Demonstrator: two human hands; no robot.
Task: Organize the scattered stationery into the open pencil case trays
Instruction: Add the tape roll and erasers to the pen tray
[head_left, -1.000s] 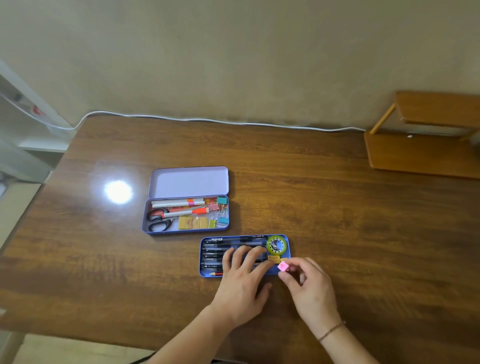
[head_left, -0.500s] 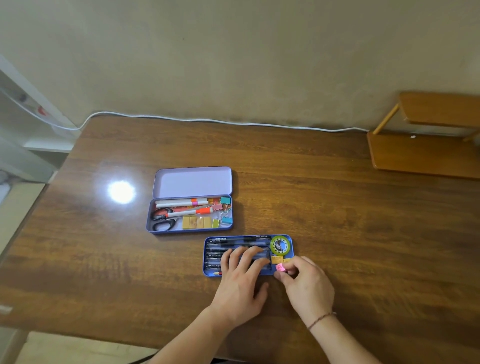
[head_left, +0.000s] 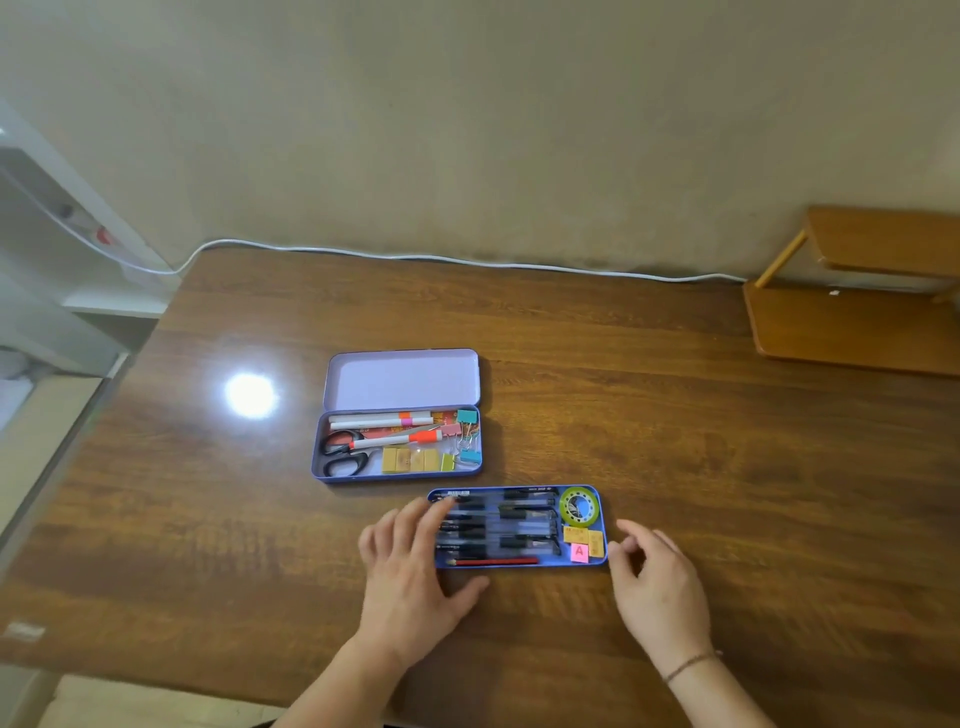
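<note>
Stationery all in trays, none loose on table (head_left: 675, 441) | near blue tray (head_left: 519, 565): pens, tape roll (head_left: 578, 506), pink eraser (head_left: 580, 552) at right end | left hand (head_left: 410, 566) flat on left end, likely steadying, gripping nothing | right hand (head_left: 655, 587) just beside right end, fingers loosely spread, empty | far purple case (head_left: 397, 444) full.

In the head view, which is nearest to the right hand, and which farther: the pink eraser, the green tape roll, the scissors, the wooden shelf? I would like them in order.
From the right hand:
1. Pink eraser, just left of the fingers, in the blue tray's near right corner.
2. Green tape roll, in the same tray's far right corner.
3. Scissors, at the left end of the purple case.
4. Wooden shelf, far right by the wall.
</note>
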